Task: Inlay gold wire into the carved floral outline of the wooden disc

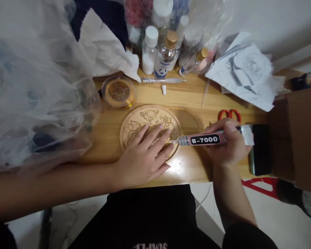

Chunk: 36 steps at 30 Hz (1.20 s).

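Note:
A round wooden plaque (pixel 124 133) with a raised gold wire design lies flat on the table near its front edge. My left hand (pixel 142 157) rests on it, palm down with the fingers spread. In my right hand (pixel 229 143) is a tube of B-7000 glue (pixel 203 139), held sideways with its nozzle pointing left. The nozzle tip meets the right part of the plaque, close to my left fingertips; whether glue is coming out I cannot tell. A thin gold wire (pixel 189 113) curves off the plaque's upper right edge.
Behind the plaque are a spool of gold wire (pixel 119 92), a pen (pixel 163 80) and a small white cap (pixel 164 90). Several bottles (pixel 166 55) stand farther back. Red-handled scissors (pixel 229 114) and a dark phone (pixel 260 150) lie right. Plastic sheeting (pixel 41 86) bulges at left.

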{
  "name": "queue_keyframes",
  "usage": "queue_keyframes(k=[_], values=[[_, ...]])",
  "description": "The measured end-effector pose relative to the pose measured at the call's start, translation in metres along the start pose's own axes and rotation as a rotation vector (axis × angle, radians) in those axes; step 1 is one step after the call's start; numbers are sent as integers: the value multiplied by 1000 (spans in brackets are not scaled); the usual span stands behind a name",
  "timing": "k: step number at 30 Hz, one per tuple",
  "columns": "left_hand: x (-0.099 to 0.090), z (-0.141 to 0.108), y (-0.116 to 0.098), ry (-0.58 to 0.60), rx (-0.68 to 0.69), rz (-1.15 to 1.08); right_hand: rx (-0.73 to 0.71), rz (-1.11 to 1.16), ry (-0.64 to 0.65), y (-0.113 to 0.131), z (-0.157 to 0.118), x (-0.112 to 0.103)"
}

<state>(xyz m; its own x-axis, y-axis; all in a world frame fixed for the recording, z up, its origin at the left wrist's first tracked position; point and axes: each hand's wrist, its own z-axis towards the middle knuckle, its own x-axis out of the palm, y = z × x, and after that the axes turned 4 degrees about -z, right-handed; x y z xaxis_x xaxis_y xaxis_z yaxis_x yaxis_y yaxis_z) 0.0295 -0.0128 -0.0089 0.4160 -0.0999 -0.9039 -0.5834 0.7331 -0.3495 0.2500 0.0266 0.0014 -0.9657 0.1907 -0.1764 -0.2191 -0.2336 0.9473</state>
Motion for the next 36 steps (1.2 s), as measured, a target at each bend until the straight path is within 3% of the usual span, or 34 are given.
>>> queue_keyframes(k=[15, 26, 36], values=[[0, -1, -1, 8, 16, 28, 44, -12, -86, 3, 0, 4], [0, -1, -1, -9, 24, 53, 70, 72, 0, -5, 1, 1], [1, -2, -1, -18, 20, 60, 41, 18, 17, -1, 1, 2]])
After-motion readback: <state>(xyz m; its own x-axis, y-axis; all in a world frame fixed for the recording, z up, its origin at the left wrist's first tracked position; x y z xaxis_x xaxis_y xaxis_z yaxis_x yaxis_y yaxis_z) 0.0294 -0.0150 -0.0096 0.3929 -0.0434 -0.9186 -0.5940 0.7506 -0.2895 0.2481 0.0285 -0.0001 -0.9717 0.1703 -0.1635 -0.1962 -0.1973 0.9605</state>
